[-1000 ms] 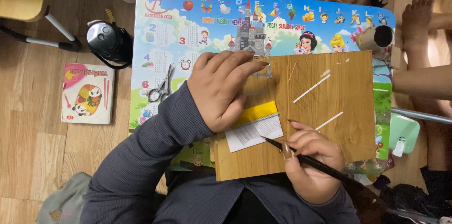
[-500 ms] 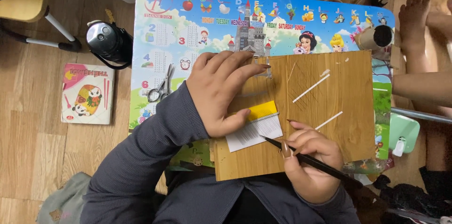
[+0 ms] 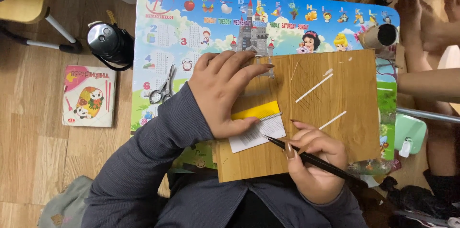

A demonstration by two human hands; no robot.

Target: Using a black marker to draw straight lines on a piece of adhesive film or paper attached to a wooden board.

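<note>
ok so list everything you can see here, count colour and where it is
wooden board: 1, light brown, on the small table, under both hands
paper piece: 1, white with a yellow part, on the board under the left hand
thin strips: 2, white, right half of the board
scissors: 1, grey handles, left part of the table
small table: 1, colourful printed top, centre
flask: 1, black, floor left of the table
booklet: 1, pink and white, floor at left
cardboard tube: 1, brown, table's right corner
another person's feet: upper right
left hand: pressing the paper down
right hand: holding a black thin tool at the paper's edge
</note>
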